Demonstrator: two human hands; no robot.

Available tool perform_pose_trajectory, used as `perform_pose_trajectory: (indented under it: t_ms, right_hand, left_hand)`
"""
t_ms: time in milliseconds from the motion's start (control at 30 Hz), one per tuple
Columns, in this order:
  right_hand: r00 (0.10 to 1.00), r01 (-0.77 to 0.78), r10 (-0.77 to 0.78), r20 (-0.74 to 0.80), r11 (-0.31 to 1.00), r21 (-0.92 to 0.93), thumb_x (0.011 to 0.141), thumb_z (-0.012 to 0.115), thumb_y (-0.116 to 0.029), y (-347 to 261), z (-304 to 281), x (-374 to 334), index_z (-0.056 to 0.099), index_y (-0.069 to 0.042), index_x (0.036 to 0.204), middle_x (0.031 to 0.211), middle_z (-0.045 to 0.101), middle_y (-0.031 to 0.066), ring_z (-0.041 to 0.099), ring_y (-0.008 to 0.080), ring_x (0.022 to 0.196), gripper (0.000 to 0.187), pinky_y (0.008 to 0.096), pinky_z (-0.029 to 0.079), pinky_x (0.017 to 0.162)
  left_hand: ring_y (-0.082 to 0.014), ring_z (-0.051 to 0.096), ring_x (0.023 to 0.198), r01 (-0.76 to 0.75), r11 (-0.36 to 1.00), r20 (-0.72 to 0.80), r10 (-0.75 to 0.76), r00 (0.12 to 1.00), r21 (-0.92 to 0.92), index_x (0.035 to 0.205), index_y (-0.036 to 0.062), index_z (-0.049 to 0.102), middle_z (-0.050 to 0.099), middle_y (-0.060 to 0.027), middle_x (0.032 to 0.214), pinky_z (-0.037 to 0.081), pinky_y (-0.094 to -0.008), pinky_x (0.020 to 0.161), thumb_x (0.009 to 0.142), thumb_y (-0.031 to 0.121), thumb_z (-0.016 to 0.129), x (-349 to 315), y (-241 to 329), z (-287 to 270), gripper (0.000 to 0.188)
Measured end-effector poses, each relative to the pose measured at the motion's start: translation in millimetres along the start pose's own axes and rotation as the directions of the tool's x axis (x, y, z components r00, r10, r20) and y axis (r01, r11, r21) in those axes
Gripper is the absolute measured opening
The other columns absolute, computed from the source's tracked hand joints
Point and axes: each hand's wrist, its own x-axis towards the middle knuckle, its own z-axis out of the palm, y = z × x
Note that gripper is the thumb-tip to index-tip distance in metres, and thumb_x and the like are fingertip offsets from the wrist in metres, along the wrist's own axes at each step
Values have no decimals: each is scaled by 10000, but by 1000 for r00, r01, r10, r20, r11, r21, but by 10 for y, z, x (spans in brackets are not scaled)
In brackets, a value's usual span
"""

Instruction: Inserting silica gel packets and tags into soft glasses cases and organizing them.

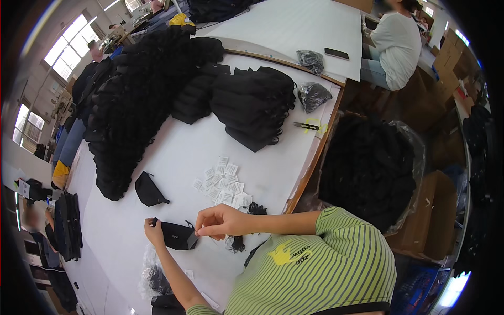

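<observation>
Both hands are working on one small black fabric pouch (177, 235), which is lying near the front of the white desk (178, 152). Left hand (154, 229) is pinching the pouch's left end, fingers closed on the fabric. Right hand (221, 221) is hovering at the pouch's right upper corner, fingertips pinched together on something small and pale; what exactly is being gripped cannot be told.

Just beyond the right hand, a scatter of small white paper sachets (223, 184) is lying on the desk. A little bundle of black cords with tassel ends (239, 242) is sitting just right of the pouch, below the right wrist. A second, similar black pouch (148, 190) is resting apart, up and left of the held one.

Farther back, a long heap of black fabric goods (136, 100) is running along the left, with a neater stack of folded black pouches (254, 105) beside it. Small black thread snips with a yellow loop (308, 126) are lying near the desk's right edge. A clear plastic bag full of black items (370, 168) is standing off the desk on the right. Another person in a white top (396, 44) is sitting at the far end.
</observation>
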Motion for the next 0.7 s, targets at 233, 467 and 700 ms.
perform_pose_trajectory:
  t_ms: [233,467,700]
  right_hand:
    - [980,31,-55,-192,992,-126,882,612,-133,-4,-4,-22,597,-41,876,595,542,-19,485,46,520,94,208,375,488]
    - [985,-111,-5,-172,744,-659,841,627,-193,-24,-144,-97,608,-62,866,562,529,14,478,109,510,135,272,371,503]
    - [1000,27,-24,15,662,-749,817,602,-176,315,200,-52,618,-100,836,559,551,46,525,208,497,80,325,385,492]
  left_hand:
    - [-168,610,819,-411,804,-123,398,909,-431,917,-10,594,639,-76,823,449,-290,816,820,-3,555,-580,1071,-477,105]
    - [-177,493,674,-475,831,-162,447,880,-287,844,8,586,555,-63,692,380,-299,670,728,47,710,-1637,1600,-900,174]
    - [-106,393,572,40,849,19,-35,999,-527,689,-11,593,479,-8,588,289,-264,554,732,86,740,-2278,1299,-833,181]
